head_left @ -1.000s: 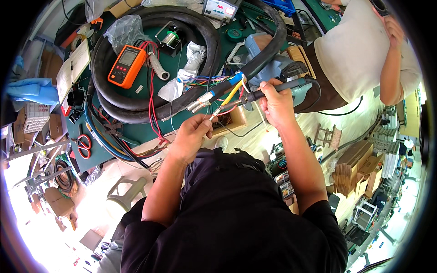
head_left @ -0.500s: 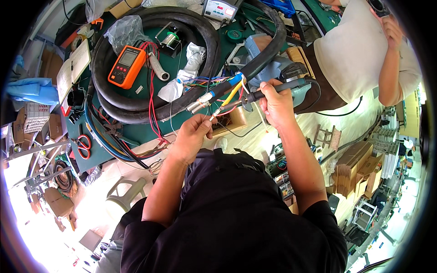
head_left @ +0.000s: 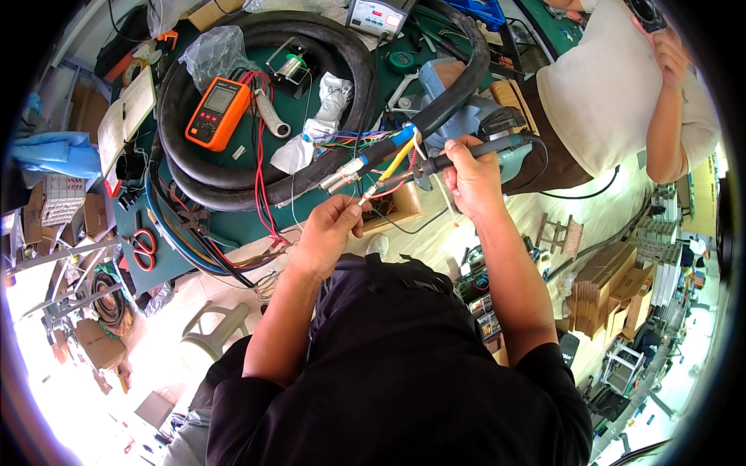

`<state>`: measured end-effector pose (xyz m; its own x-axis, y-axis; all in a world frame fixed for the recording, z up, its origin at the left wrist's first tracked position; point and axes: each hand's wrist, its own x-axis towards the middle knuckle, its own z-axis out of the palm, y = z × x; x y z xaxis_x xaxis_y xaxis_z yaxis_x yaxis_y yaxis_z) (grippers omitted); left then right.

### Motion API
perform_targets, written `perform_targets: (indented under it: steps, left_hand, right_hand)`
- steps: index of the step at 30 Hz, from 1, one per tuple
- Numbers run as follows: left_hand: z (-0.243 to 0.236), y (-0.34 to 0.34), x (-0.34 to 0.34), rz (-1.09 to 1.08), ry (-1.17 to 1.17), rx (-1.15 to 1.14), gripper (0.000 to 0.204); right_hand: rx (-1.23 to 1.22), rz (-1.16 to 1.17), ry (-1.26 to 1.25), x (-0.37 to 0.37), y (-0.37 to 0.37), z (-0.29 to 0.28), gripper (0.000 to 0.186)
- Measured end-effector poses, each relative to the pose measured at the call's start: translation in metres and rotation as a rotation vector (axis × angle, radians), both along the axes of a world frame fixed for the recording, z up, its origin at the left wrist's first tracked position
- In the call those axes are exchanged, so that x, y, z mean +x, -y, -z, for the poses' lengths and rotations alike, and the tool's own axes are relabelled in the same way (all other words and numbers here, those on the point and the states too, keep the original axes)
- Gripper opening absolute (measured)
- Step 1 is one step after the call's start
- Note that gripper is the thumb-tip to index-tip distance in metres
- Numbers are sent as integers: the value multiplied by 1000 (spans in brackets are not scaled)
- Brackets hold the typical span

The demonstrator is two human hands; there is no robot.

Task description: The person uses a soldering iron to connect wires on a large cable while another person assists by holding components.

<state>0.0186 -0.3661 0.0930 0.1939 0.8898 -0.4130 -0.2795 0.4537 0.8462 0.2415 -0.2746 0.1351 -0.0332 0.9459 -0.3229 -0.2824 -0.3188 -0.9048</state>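
My right hand (head_left: 471,177) grips a dark pen-shaped soldering iron (head_left: 474,151) whose tip points left toward a bundle of coloured wires. My left hand (head_left: 329,231) pinches a thin wire end (head_left: 367,194) right at that tip. The wires, blue, yellow and red, fan out of a thick black cable (head_left: 443,109) that loops over the green workbench (head_left: 233,225). Two silver metal connector pins (head_left: 342,177) stick out of the cable end just above my left fingers.
An orange multimeter (head_left: 218,113) with red leads lies inside the cable loop, near a solder spool (head_left: 293,68) and crumpled white cloth (head_left: 318,128). Red-handled scissors (head_left: 142,247) lie at the bench's left edge. Another person in a white shirt (head_left: 614,85) stands at the right.
Both hands stay at the wire bundle; the iron tip and the pinched wire have barely shifted.
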Motion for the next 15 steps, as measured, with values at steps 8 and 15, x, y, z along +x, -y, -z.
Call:
perform_targets:
  steps: [8,15]
  left_hand:
    - [-2,0,0,6,4,-4,23]
    - [-2,0,0,1,3,0,24]
  right_hand:
    - [-7,17,-15,-1,0,0,19]
    - [-1,28,12,4,2,1,18]
